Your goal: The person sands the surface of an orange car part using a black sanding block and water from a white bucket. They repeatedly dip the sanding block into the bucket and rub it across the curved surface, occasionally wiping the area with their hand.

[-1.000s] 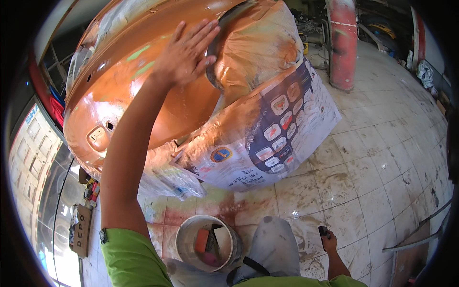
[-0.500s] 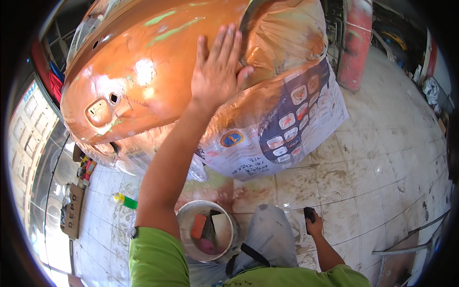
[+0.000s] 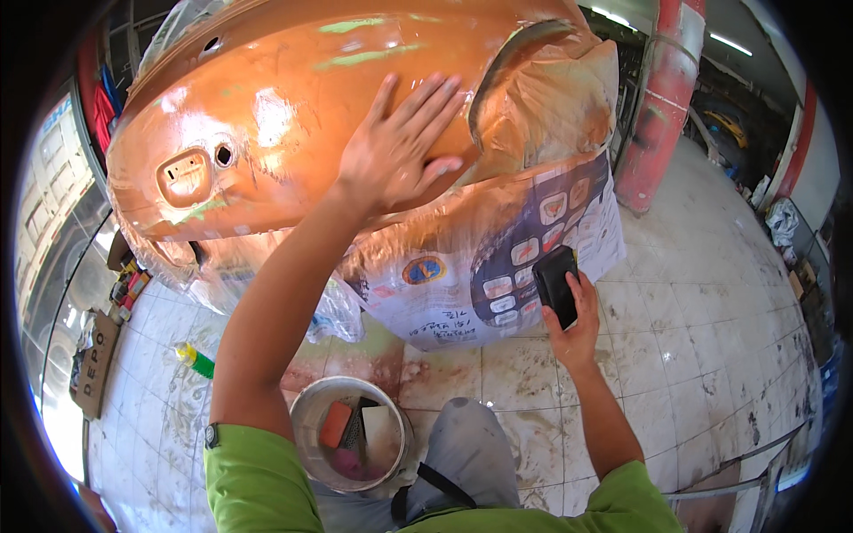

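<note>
showing lettering: sheet below orange panel

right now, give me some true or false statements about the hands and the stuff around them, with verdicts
1. The left hand is spread open on the orange panel. True.
2. The right hand is empty. False: it holds a black object.
3. An orange block is inside the bucket. True.
4. The green-and-yellow bottle is inside the bucket too. False: it is on the tiled floor, to the left of the bucket.
5. The pillar is mostly blue. False: it is mostly red.
</note>
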Tool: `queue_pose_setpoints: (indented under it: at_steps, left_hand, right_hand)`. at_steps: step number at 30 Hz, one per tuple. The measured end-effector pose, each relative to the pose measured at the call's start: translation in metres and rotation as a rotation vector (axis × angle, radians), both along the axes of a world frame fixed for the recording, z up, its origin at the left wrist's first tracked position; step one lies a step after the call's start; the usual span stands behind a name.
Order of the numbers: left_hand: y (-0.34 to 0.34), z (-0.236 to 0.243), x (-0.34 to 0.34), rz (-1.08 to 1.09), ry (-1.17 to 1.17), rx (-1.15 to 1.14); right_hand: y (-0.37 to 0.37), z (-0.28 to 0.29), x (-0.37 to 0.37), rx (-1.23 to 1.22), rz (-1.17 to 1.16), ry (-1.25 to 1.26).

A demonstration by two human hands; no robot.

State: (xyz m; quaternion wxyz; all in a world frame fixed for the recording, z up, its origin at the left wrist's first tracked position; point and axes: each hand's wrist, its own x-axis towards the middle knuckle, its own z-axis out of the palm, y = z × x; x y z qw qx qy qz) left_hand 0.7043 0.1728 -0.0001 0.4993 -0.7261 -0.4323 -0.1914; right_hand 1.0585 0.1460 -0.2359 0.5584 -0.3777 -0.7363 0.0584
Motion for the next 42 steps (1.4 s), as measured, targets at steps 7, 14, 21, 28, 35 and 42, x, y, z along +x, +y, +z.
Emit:
queue_pose_setpoints:
  at_steps: [7,14,21,28,35,42]
  left_hand:
    - [0.031,0.014,0.034,0.140,-0.121,0.187]
    - [-0.001,-0.077,0.008,0.055,-0.021,-0.020]
    - [-0.018,-0.069,-0.031,0.002,0.078,-0.116]
    - [0.012,0.005,-0.001,-0.060,0.015,0.061]
    - [-0.051,-0.147,-0.028,-0.066,-0.077,-0.348]
    - [-0.199,-0.393,-0.091,0.019,-0.338,-0.751]
  right_hand:
    - [-0.036,-0.136,-0.017,-0.240,-0.021,0.064]
    - [-0.089,-0.205,-0.010,-0.419,-0.007,-0.109]
    - [-0.073,-0.198,0.027,-0.385,-0.110,-0.182]
    - [0.007,-0.072,-0.001,0.009,0.067,-0.282]
    - [0.098,0.219,-0.111,0.718,0.113,-0.118]
    - [0.106,0.239,-0.183,0.902,0.081,-0.168]
